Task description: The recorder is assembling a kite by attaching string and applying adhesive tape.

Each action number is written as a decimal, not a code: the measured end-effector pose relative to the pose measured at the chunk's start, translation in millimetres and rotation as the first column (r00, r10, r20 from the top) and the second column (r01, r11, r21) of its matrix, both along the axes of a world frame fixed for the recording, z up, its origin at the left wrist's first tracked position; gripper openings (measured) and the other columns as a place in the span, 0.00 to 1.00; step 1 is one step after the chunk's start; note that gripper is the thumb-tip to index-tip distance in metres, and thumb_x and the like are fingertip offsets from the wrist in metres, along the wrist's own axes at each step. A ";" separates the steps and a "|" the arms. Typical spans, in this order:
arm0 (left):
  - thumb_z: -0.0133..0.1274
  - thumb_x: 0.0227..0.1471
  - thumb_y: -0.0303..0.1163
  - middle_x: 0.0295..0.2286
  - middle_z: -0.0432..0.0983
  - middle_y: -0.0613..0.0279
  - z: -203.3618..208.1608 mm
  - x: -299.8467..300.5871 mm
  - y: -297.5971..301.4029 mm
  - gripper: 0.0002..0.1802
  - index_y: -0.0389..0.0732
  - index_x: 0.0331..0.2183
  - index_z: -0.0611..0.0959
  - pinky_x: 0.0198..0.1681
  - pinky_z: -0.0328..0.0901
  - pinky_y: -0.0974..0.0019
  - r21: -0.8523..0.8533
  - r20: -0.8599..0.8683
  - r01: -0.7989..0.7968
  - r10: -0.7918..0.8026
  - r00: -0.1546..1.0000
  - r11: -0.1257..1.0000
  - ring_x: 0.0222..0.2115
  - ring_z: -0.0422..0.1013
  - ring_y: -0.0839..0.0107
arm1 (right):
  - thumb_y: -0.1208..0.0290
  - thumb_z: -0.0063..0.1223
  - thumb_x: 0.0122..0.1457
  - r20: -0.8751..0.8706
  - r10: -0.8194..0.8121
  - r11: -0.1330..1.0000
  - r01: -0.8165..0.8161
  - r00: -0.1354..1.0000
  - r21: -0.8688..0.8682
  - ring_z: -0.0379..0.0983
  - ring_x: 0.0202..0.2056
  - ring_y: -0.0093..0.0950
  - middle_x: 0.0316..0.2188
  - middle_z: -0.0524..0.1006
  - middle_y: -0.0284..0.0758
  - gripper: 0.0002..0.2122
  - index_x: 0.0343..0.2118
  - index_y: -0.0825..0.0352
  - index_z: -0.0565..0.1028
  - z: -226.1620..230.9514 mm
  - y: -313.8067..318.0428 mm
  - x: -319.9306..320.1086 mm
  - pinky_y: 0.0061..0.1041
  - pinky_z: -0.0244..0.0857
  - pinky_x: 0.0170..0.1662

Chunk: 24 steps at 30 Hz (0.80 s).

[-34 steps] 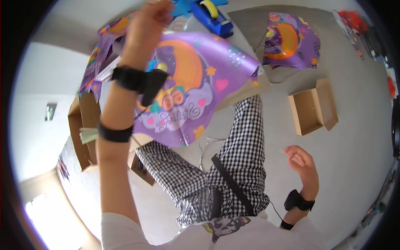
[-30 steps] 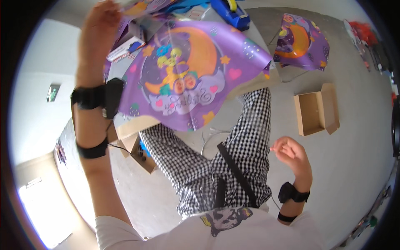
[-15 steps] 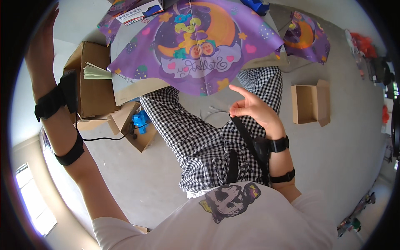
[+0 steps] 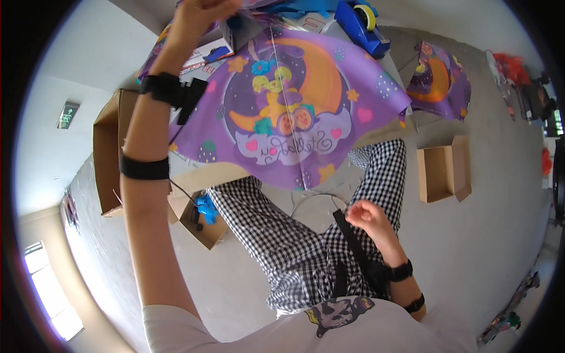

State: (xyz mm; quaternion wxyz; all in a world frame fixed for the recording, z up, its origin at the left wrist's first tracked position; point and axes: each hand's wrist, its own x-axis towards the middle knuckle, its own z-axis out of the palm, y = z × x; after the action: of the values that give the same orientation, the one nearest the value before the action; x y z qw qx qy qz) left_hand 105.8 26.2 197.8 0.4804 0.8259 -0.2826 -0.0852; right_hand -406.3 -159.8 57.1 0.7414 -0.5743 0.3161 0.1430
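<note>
- The glossy purple sheet (image 4: 321, 126) with an orange moon print spreads across the bench (image 4: 215, 176), upper middle of the frame, its lower edge curving above the lap.
- The left hand (image 4: 199, 13), at the top edge left of centre, is near a small white carton (image 4: 213, 52) with a blue picture; I cannot tell whether its grip is apart or clamped.
- The right hand (image 4: 372, 222), right of centre, curls loosely just beside a flat black strap (image 4: 348, 235); whether its grip has closed is unclear.
- A blue plastic tape dispenser (image 4: 356, 36) stands upper right of centre.
</note>
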 end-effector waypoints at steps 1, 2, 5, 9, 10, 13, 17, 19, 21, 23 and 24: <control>0.61 0.56 0.36 0.35 0.81 0.69 -12.9 -2.6 -18.9 0.18 0.37 0.46 0.84 0.39 0.67 0.80 -0.149 0.120 0.221 -0.204 0.972 0.964 0.35 0.74 0.83 | 0.80 0.60 0.57 0.005 -0.011 1.000 0.011 1.000 -0.002 0.72 0.34 0.17 0.32 0.75 0.27 0.08 0.37 0.69 0.73 3.2 -2.8 -6.4 0.17 0.68 0.38; 0.60 0.56 0.36 0.35 0.81 0.69 -30.4 5.7 -23.5 0.18 0.37 0.46 0.83 0.38 0.67 0.79 -0.076 0.123 0.235 -0.224 0.967 0.969 0.34 0.74 0.83 | 0.80 0.59 0.57 0.005 -0.063 0.998 0.063 0.998 -0.013 0.73 0.34 0.18 0.31 0.75 0.29 0.08 0.37 0.70 0.72 8.7 -2.4 -10.1 0.18 0.69 0.38; 0.63 0.54 0.36 0.37 0.82 0.58 -65.1 4.0 -50.1 0.20 0.30 0.43 0.83 0.40 0.70 0.75 -0.120 -0.182 0.232 -0.251 0.951 0.965 0.34 0.77 0.75 | 0.80 0.59 0.57 -0.061 -0.159 0.987 0.156 0.985 -0.047 0.76 0.35 0.21 0.32 0.76 0.31 0.07 0.37 0.70 0.72 20.3 -5.6 -26.1 0.20 0.70 0.40; 0.62 0.54 0.32 0.35 0.81 0.62 -103.6 17.6 -56.0 0.16 0.32 0.42 0.83 0.39 0.68 0.77 -0.149 -0.397 0.141 -0.190 0.898 0.979 0.34 0.76 0.78 | 0.80 0.59 0.57 -0.116 -0.197 0.979 0.203 0.973 0.035 0.78 0.35 0.23 0.32 0.76 0.32 0.08 0.38 0.70 0.72 35.6 -7.0 -15.2 0.21 0.71 0.41; 0.62 0.54 0.31 0.34 0.81 0.66 -115.1 20.1 -58.4 0.14 0.34 0.41 0.84 0.39 0.68 0.77 -0.133 -0.450 0.088 -0.139 0.882 0.987 0.34 0.75 0.79 | 0.80 0.59 0.57 -0.114 -0.192 0.980 0.196 0.975 0.024 0.77 0.37 0.22 0.32 0.76 0.32 0.08 0.37 0.69 0.72 36.3 -6.9 -10.7 0.21 0.71 0.43; 0.61 0.55 0.33 0.34 0.80 0.70 -148.1 25.5 -62.0 0.13 0.38 0.40 0.85 0.40 0.65 0.76 -0.171 -0.481 -0.019 -0.067 0.874 0.985 0.34 0.73 0.80 | 0.79 0.60 0.58 -0.094 -0.208 0.974 0.215 0.974 0.072 0.76 0.39 0.21 0.32 0.75 0.31 0.08 0.36 0.69 0.71 34.5 1.3 1.9 0.21 0.70 0.45; 0.60 0.56 0.35 0.33 0.79 0.73 -174.2 44.8 -59.1 0.11 0.39 0.39 0.85 0.42 0.62 0.74 -0.130 -0.401 -0.050 -0.006 0.916 0.990 0.35 0.70 0.80 | 0.81 0.58 0.57 -0.073 -0.264 0.950 0.272 0.962 0.151 0.77 0.39 0.24 0.31 0.74 0.29 0.10 0.39 0.66 0.69 46.6 7.7 22.6 0.25 0.69 0.48; 0.58 0.57 0.36 0.33 0.78 0.72 -183.4 52.4 -58.8 0.11 0.39 0.38 0.84 0.43 0.61 0.73 -0.155 -0.320 -0.050 -0.002 0.947 0.987 0.35 0.68 0.80 | 0.82 0.57 0.58 -0.088 -0.240 0.957 0.251 0.967 0.148 0.76 0.41 0.24 0.31 0.73 0.28 0.11 0.40 0.65 0.68 41.2 8.7 28.0 0.28 0.68 0.51; 0.58 0.57 0.35 0.34 0.77 0.70 -193.1 52.8 -60.3 0.11 0.38 0.39 0.83 0.43 0.61 0.74 -0.156 -0.308 -0.073 0.022 0.951 0.985 0.35 0.68 0.79 | 0.78 0.59 0.59 0.019 -0.259 0.960 0.256 0.966 0.112 0.74 0.40 0.20 0.32 0.73 0.28 0.12 0.40 0.66 0.66 30.9 12.7 34.3 0.23 0.66 0.49; 0.58 0.57 0.33 0.34 0.77 0.71 -200.1 56.2 -58.6 0.10 0.38 0.39 0.83 0.44 0.61 0.75 -0.226 -0.290 -0.120 0.051 0.956 0.967 0.36 0.68 0.79 | 0.78 0.59 0.60 0.027 -0.245 0.964 0.241 0.969 0.110 0.73 0.39 0.18 0.32 0.73 0.28 0.12 0.41 0.66 0.66 26.6 14.9 39.1 0.23 0.65 0.48; 0.58 0.57 0.33 0.34 0.77 0.71 -203.0 57.8 -57.4 0.10 0.38 0.39 0.83 0.44 0.61 0.75 -0.223 -0.293 -0.120 0.051 0.955 0.967 0.36 0.68 0.79 | 0.78 0.59 0.60 0.020 -0.235 0.966 0.231 0.972 0.118 0.73 0.38 0.18 0.32 0.73 0.28 0.12 0.41 0.66 0.66 25.1 16.2 40.3 0.23 0.65 0.48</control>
State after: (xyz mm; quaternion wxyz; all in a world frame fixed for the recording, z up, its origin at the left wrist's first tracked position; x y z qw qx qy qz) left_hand 163.6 -31.2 -5.2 0.6148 0.7530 -0.1823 -0.1475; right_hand -366.0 -143.6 82.2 0.7903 -0.4918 0.3601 0.0628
